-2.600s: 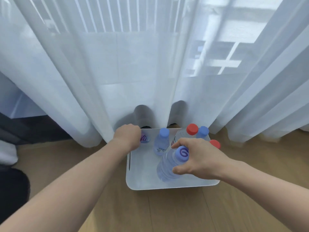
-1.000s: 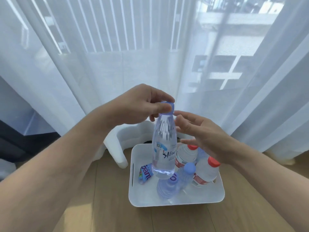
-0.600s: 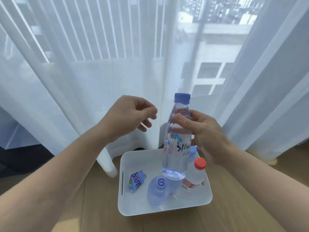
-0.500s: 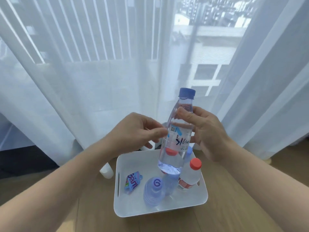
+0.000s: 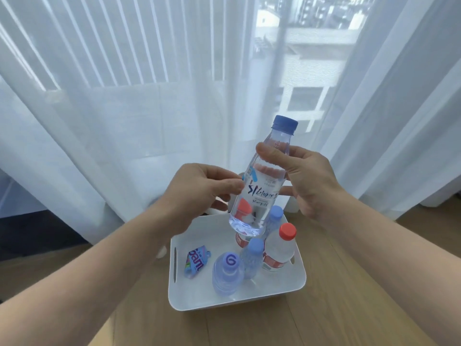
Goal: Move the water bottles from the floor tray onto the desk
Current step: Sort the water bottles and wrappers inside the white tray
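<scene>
A clear water bottle (image 5: 259, 196) with a blue cap and a printed label hangs tilted above the white floor tray (image 5: 237, 303). My right hand (image 5: 306, 178) grips it around the shoulder, thumb in front. My left hand (image 5: 199, 188) pinches the label's left edge with thumb and fingertips. Inside the tray stand several bottles: a purple-capped one (image 5: 227, 273), a small blue-capped one (image 5: 250, 258), a red-capped one (image 5: 279, 248) and another blue-capped one (image 5: 274, 216) behind. The desk is out of view.
A crumpled blue and pink label (image 5: 195, 260) lies in the tray's left part. Sheer white curtains (image 5: 124, 121) hang just behind the tray down to the wooden floor (image 5: 349, 308). Something dark (image 5: 37, 233) sits low at the left.
My left hand lifted the bottle out of the tray by its cap and passed it to my right hand. My left hand then came back and now pinches the label's edge.
</scene>
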A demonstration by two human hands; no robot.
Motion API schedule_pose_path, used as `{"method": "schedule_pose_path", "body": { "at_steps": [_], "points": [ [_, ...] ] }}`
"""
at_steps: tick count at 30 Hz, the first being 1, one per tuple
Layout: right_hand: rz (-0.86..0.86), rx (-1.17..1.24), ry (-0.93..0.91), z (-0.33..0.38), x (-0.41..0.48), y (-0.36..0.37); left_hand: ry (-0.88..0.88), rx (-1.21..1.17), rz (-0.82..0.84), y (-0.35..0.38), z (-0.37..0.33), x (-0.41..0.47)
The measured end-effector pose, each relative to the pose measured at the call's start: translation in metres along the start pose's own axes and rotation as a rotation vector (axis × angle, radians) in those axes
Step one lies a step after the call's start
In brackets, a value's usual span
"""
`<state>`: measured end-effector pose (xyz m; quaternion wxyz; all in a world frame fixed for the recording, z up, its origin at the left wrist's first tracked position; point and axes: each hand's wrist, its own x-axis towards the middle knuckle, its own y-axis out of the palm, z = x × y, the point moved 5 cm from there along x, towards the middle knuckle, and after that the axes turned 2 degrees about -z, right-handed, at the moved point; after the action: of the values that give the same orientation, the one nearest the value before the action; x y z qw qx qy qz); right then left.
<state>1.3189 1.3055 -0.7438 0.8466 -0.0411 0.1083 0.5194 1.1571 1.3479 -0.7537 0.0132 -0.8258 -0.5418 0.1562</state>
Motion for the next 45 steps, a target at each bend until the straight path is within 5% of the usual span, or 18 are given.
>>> {"method": "schedule_pose_path", "body": {
  "at_steps": [11,20,26,31,36,45],
  "points": [
    [-0.225,-0.031,-0.222,0.006,0.006,-0.003,0.102,-0.069,0.338,-0.026,-0.007,-0.002],
    [0.144,-0.01,-0.05,-0.005,0.01,0.021,0.003,-0.128,0.184,-0.042,0.01,0.014],
    [0.025,-0.189,-0.098,-0.003,0.011,0.003,-0.046,-0.182,0.204,-0.074,0.02,0.023],
    [-0.087,-0.236,-0.2,0.002,0.007,-0.005,-0.062,0.389,0.087,-0.089,0.061,0.028],
    [-0.042,-0.304,-0.215,-0.006,0.001,0.005,0.047,1.053,0.225,-0.045,0.126,0.02],
    [0.088,-0.326,-0.215,-0.02,0.002,0.023,-0.041,1.214,0.439,-0.017,0.157,0.003]
  ]
}}
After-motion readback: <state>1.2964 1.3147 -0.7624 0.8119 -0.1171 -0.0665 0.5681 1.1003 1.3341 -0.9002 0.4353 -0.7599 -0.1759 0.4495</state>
